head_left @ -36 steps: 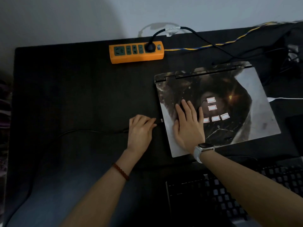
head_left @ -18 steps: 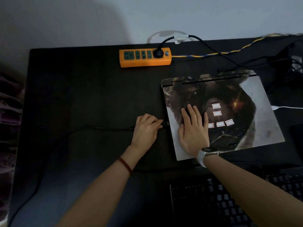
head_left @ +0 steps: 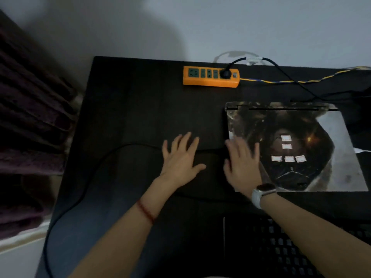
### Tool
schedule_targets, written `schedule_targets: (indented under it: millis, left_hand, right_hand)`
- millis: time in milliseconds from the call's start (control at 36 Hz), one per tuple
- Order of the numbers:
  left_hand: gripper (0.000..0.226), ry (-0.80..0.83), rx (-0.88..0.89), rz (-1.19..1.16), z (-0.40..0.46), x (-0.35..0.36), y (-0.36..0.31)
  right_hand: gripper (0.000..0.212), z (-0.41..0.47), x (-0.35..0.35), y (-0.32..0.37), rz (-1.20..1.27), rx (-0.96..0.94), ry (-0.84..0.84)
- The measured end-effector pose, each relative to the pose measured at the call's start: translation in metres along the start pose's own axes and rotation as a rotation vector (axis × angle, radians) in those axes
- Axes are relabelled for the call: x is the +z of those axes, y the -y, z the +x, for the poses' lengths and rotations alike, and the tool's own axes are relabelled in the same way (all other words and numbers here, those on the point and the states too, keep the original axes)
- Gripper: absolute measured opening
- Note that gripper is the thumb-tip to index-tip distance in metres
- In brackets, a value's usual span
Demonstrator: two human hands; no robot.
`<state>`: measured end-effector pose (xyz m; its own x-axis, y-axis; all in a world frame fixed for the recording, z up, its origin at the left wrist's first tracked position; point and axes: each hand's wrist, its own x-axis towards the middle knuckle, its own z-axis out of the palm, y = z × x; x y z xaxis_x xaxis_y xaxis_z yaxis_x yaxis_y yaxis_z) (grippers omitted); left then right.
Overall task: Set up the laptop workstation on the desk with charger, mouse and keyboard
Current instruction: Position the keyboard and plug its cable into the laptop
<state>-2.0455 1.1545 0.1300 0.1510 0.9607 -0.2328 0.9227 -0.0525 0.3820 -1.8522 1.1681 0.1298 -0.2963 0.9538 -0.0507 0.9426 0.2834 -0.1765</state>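
Both hands are spread flat, the left hand [head_left: 181, 157] over the charger cable [head_left: 84, 189] on the dark bench [head_left: 140, 109], the right hand [head_left: 242, 167] at the closed laptop's [head_left: 313, 149] left edge.

Two hands: left [head_left: 181, 157], right [head_left: 242, 167]. One laptop [head_left: 321, 125], one keyboard [head_left: 281, 247], one power strip [head_left: 210, 77], one surface [head_left: 140, 107], five white stickers [head_left: 286, 146], one watch [head_left: 263, 192], one bracelet [head_left: 145, 211].
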Motion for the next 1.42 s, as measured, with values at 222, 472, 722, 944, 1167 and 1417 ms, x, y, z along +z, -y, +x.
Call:
schedule_targets:
  millis: [222, 472, 722, 944, 1167, 1417]
  left_hand:
    - [0.122, 0.473, -0.27, 0.169, -0.16, -0.009, 0.099]
    - [0.115, 0.105, -0.576, 0.282, -0.174, -0.019, 0.154]
    - [0.037, 0.056, -0.46, 0.223, -0.103, -0.063, 0.183]
    - [0.016, -0.219, -0.472, 0.308, -0.014, -0.096, 0.16]
    - [0.094, -0.167, -0.375, 0.357, 0.035, -0.11, 0.133]
    - [0.077, -0.144, -0.228, 0.261, 0.012, -0.155, 0.058]
  right_hand:
    - [0.074, -0.017, 0.023, 0.113, -0.174, -0.875, 0.179]
    - [0.1, 0.034, 0.035, 0.174, -0.047, -0.742, 0.546]
    - [0.073, 0.05, 0.04, 0.167, -0.162, -0.693, 0.319]
    - [0.069, 0.121, 0.021, 0.144, -0.103, -0.367, 0.186]
    - [0.08, 0.142, -0.02, 0.123, 0.081, -0.232, 0.169]
    - [0.042, 0.103, -0.103, 0.079, 0.258, -0.14, 0.163]
